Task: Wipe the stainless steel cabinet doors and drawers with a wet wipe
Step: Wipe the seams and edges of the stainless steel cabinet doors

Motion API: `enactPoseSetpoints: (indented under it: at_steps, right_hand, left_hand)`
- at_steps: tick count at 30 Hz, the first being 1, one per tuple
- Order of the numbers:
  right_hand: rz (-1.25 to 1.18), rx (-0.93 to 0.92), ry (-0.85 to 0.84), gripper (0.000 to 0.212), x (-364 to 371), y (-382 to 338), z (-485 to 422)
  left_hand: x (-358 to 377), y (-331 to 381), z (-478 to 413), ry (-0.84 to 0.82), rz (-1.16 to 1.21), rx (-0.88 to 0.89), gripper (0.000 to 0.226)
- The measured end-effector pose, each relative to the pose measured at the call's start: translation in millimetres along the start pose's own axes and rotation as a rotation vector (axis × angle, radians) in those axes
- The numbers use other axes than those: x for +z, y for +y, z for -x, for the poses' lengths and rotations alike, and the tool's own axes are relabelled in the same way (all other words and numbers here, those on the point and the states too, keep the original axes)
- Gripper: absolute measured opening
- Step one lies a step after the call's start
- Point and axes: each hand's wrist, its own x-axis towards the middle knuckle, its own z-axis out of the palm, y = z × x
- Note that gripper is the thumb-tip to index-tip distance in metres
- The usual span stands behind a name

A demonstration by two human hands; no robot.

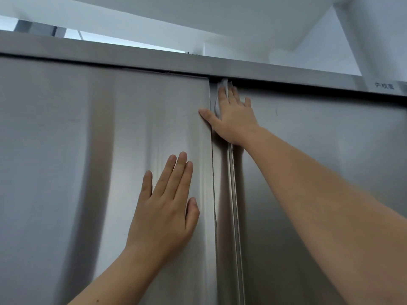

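The left hand [164,208] lies flat on the left cabinet door [88,161], fingers straight and close together. Further right and higher, the right hand [232,116] spreads its fingers, pressing a crumpled white wet wipe [222,89] into the seam beside the right cabinet door [319,128], just under the top rail [154,60].

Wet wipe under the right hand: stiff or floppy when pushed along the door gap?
Probably floppy: the wet wipe bunches in folds beside the right hand. Likely light, since the flat hand alone pins it. It should glide on the smooth steel door.
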Motion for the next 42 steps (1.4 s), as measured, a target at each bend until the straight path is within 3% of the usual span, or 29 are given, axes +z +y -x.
enactPoseSetpoints:
  at_steps: [11,22,32,42]
  right_hand:
    - [-0.021,-0.052,-0.032,0.083,28.1,-10.4,101.9]
    - [-0.001,-0.011,-0.058,0.081,14.4,-7.6,52.4]
    - [-0.074,-0.052,-0.154,0.087,34.4,-22.3,174.7]
    - [-0.079,-0.032,-0.145,0.083,21.9,-16.5,120.1]
  left_hand:
    - [-2.6,0.8,1.0,-0.037,-0.017,-0.004,0.060]
    - [-3.8,1.7,0.4,-0.070,-0.057,-0.005,0.061]
    - [-2.2,8.9,23.7,-0.090,-0.035,-0.001,0.062]
    - [-0.4,12.2,24.9,-0.058,-0.032,-0.018,0.063]
